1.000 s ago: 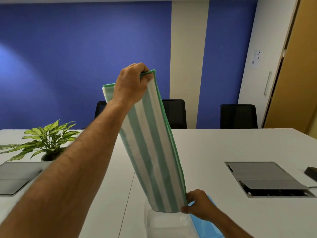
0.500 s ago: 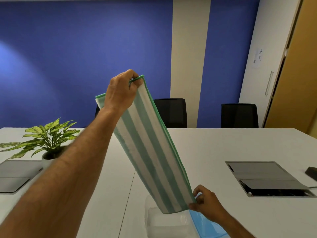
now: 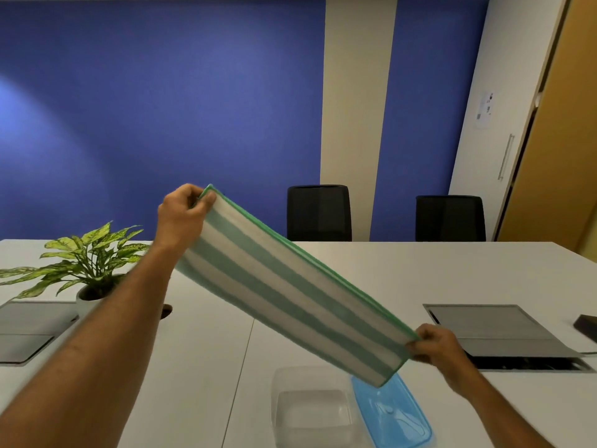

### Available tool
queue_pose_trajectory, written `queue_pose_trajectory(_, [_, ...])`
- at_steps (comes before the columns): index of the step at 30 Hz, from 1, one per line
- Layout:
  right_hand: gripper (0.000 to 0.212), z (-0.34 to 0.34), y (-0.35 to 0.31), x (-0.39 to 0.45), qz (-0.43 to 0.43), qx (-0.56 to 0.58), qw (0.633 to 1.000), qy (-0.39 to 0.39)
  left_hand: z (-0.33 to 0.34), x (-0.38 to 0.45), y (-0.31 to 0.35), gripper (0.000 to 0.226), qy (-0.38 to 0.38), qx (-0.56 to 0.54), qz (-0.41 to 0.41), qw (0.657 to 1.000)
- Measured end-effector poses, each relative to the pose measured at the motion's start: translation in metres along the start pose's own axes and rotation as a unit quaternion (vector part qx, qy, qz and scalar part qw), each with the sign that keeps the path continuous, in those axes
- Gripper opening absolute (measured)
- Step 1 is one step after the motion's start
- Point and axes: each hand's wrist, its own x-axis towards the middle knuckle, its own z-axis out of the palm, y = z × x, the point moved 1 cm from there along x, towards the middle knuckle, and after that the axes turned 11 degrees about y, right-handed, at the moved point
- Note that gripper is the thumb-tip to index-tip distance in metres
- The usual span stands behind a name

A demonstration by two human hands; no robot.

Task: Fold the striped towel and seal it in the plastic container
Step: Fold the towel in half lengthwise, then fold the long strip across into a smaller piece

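- Head view: fingers of my left hand [image 3: 181, 218] pinched the upper end of the striped towel [image 3: 290, 286], and those of my right hand [image 3: 436, 345] gripped its lower end, so both were closed on cloth.
- Already folded into a long narrow band, the towel stretched taut and slanted in the air above the counter [image 3: 371, 273].
- Below it sat the clear plastic container [image 3: 311, 412], open, with the blue lid [image 3: 392, 413] lying just beside it.
- I judged the towel light, soft and limp; it would sag once slackened, so the ends and edge corners seemed the best places to hold for the next fold.
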Motion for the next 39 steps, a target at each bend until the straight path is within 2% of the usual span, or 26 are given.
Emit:
queue_pose_trajectory(4, [0.029,-0.022,-0.029,0.011,0.026,0.165,0.985,0.041,-0.018,-0.009,-0.042,0.021,-0.027,-0.029,-0.095,0.995])
queue_pose_trajectory(8, [0.036,-0.034,-0.054,0.021,0.007,0.207,0.977,0.052,-0.025,-0.026,-0.075,0.033,-0.041,-0.059,-0.17,0.983])
queue_pose_trajectory(13, [0.034,-0.038,-0.074,0.027,-0.025,0.155,0.986,0.049,-0.027,-0.05,-0.105,0.04,-0.118,-0.075,-0.235,0.962])
queue_pose_trajectory(18, [0.034,-0.04,-0.083,0.032,-0.018,0.07,0.997,0.032,-0.027,-0.069,-0.108,0.023,-0.154,-0.097,-0.274,0.944])
queue_pose_trajectory(22, [0.031,-0.041,-0.085,0.032,-0.028,0.019,0.999,-0.042,-0.025,-0.082,-0.111,0.05,-0.226,-0.098,-0.269,0.931])
queue_pose_trajectory(26, [0.02,-0.041,-0.082,0.035,-0.036,-0.031,0.999,-0.004,-0.022,-0.089,-0.113,0.055,-0.249,-0.067,-0.263,0.929])
queue_pose_trajectory(29, [0.021,-0.045,-0.079,0.034,-0.034,-0.027,0.999,-0.019,-0.022,-0.094,-0.114,0.06,-0.27,-0.058,-0.259,0.926])
queue_pose_trajectory(34, [0.054,-0.056,-0.076,0.029,-0.018,-0.047,0.995,-0.085,-0.023,-0.098,-0.114,0.088,-0.333,-0.056,-0.275,0.9])
queue_pose_trajectory(39, [0.071,-0.062,-0.075,0.024,0.015,-0.019,0.992,-0.121,-0.025,-0.1,-0.116,0.095,-0.383,-0.066,-0.303,0.87])
